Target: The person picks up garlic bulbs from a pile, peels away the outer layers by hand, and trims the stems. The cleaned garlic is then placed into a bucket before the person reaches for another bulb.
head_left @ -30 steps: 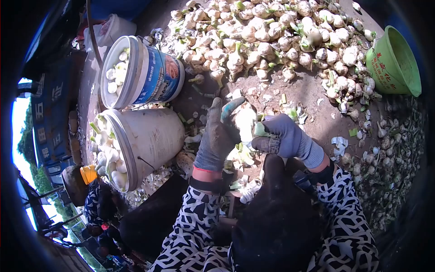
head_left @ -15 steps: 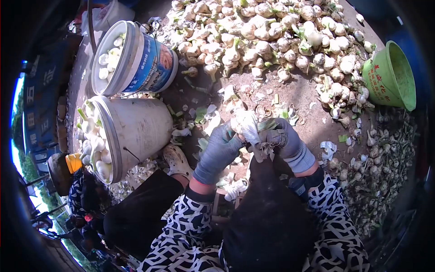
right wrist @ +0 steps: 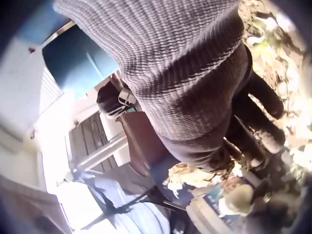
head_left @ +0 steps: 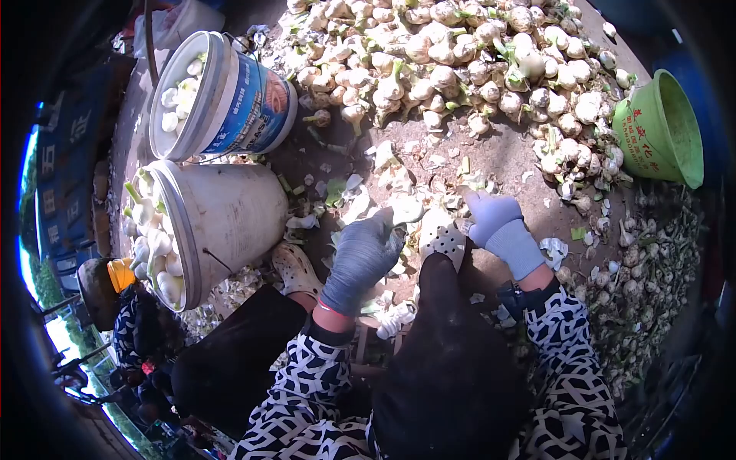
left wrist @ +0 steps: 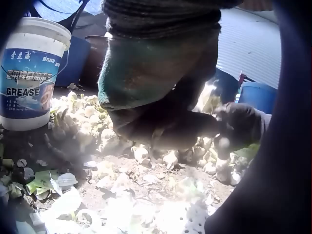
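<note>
Left hand: grey-gloved [head_left: 359, 257], held low in front of the body, back of the glove turned up; fingers partly hidden in both views, so grip or release could not be told.
Near left fingertips: a pale green-white piece [head_left: 407, 209] was seen just beside them; whether it was gripped or only lay behind could not be told.
Right hand: gloved [head_left: 496, 221], released; fingers were seen loosely extended and parted in the right wrist view, nothing seen held.
Hand spacing: hands were held apart, with a perforated pale clog [head_left: 442, 236] seen between them.
Garlic bulbs: main pile [head_left: 429, 57] was spread on the ground beyond the hands; stems and roots were seen on many.
Smaller bulbs: a second spread [head_left: 640, 287] was seen on the person's right, partly in shade.
Blue-labelled bucket: placed left of the pile [head_left: 244, 103], marked GREASE, seen upright in the left wrist view; white bulbs were held inside.
White bucket: set beside it, nearer the body [head_left: 244, 222]; white bulbs with green stems were held inside.
Green bucket: placed at the far right of the pile [head_left: 652, 136], red lettering on its side.
Ground: peel scraps [head_left: 389, 170] were strewn around the hands.
Second clog: seen near the white bucket [head_left: 296, 272].
</note>
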`<act>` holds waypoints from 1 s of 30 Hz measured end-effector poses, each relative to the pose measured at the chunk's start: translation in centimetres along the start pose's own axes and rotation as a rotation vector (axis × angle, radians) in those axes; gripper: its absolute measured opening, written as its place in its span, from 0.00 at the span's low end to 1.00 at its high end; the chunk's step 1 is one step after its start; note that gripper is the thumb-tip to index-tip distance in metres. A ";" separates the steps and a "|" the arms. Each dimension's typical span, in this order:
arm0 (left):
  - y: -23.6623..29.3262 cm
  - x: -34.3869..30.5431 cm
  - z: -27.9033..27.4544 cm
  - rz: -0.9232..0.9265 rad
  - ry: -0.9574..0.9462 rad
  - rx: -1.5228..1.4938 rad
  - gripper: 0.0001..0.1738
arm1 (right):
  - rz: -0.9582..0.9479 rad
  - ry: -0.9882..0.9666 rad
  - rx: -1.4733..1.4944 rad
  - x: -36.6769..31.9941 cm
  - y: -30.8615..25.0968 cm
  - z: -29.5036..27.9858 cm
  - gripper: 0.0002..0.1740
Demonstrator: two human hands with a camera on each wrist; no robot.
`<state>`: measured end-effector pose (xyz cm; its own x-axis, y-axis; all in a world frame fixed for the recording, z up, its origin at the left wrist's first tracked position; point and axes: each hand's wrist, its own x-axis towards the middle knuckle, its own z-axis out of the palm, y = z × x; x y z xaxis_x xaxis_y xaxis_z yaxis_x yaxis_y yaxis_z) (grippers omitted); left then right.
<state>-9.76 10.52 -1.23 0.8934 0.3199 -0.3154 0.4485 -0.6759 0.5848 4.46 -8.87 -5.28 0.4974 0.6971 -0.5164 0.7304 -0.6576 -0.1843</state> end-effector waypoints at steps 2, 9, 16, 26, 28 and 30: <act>0.9 0.0 -0.5 -0.009 0.002 0.074 0.17 | -0.041 0.352 0.648 -0.4 -0.6 -0.1 0.31; 2.7 0.1 -1.5 0.091 -0.045 0.444 0.20 | -0.295 0.329 0.270 -0.4 -3.9 -5.5 0.30; 2.0 0.1 -2.8 0.168 0.030 0.417 0.24 | -0.257 0.415 0.378 -0.1 -2.5 -3.6 0.21; 2.3 0.2 -3.4 0.121 -0.035 0.450 0.24 | -0.296 0.762 0.629 -2.2 -4.7 -4.7 0.20; 3.0 0.0 -3.8 0.162 -0.048 0.452 0.25 | -0.208 0.279 0.531 -2.3 -4.8 -6.1 0.24; 3.1 -0.2 -3.8 0.198 -0.061 0.453 0.26 | -0.260 0.316 0.498 -1.8 -4.6 -6.0 0.25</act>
<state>-8.43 10.91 3.46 0.9511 0.1261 -0.2819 0.2018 -0.9446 0.2587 2.99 -5.42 1.48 0.5026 0.8523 -0.1451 0.5788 -0.4563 -0.6758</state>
